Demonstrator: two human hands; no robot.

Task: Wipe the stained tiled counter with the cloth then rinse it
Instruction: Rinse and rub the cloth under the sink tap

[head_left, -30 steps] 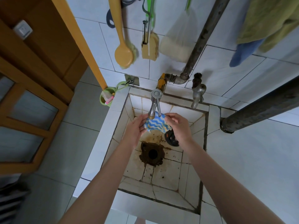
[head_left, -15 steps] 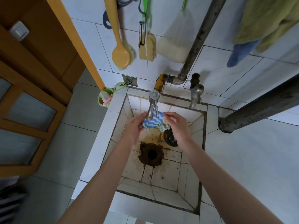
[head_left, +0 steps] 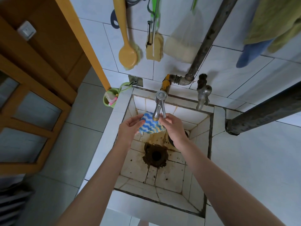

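Observation:
A blue, white and yellow zigzag cloth (head_left: 149,125) hangs under the spout of a chrome tap (head_left: 159,106), above the stained tiled sink (head_left: 197,162). My left hand (head_left: 129,129) holds the cloth's left side, thumb on its top edge. My right hand (head_left: 173,128) grips the right side, with its fingertips next to the tap lever. I cannot tell whether water is running. The white tiled counter (head_left: 254,160) spreads out to the right of the sink.
A second old tap (head_left: 202,95) and a rusty pipe (head_left: 210,38) stand at the back wall. Brushes (head_left: 128,53) and sponges hang above. A green cup (head_left: 110,99) hangs at the sink's left corner. A thick dark pipe (head_left: 263,113) crosses above the counter. Wooden door at left.
Both hands have kept the cloth under the tap; it now looks spread wider between them. My right fingers have come up beside the tap lever.

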